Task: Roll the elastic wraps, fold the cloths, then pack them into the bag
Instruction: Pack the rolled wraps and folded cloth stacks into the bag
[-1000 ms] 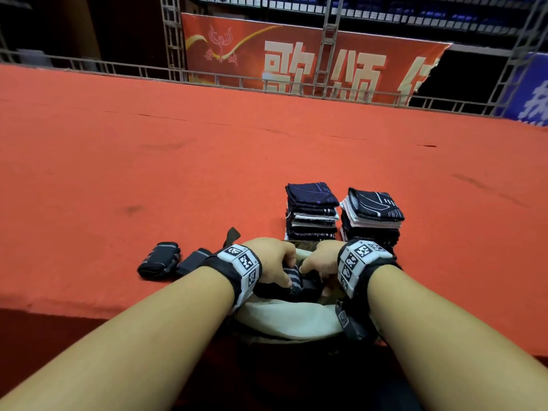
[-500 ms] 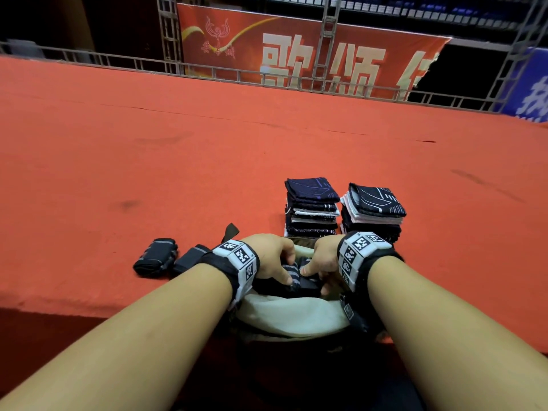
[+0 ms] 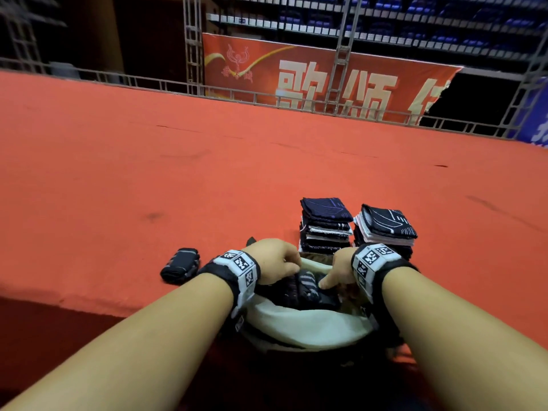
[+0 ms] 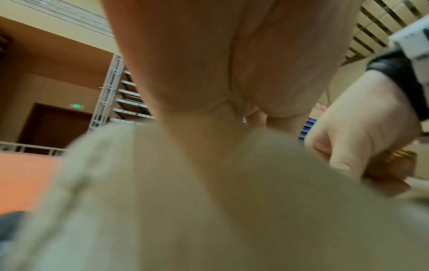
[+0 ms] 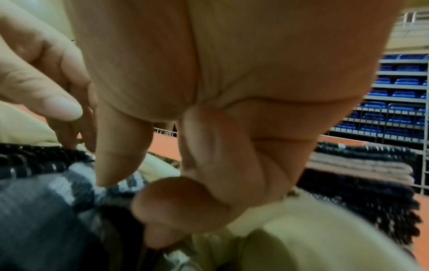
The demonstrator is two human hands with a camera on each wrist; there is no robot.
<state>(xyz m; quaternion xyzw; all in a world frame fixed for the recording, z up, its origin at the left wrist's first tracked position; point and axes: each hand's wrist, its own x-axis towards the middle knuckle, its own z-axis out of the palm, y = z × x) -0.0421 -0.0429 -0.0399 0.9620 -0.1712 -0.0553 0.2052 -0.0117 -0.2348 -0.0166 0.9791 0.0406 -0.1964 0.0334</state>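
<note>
my bag (image 3: 299,329): cream | my wraps (image 3: 180,264): black, grey stripes | cloths (image 3: 324,223): navy, white lines | carpet (image 3: 148,173): orange-red

An orange carpet (image 3: 148,179) ends at a metal railing (image 3: 124,81), behind it a red banner (image 3: 311,72) and blue seats (image 3: 444,7).

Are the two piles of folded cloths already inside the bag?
No: both piles of folded cloths stand on the red surface beyond the bag.
</note>
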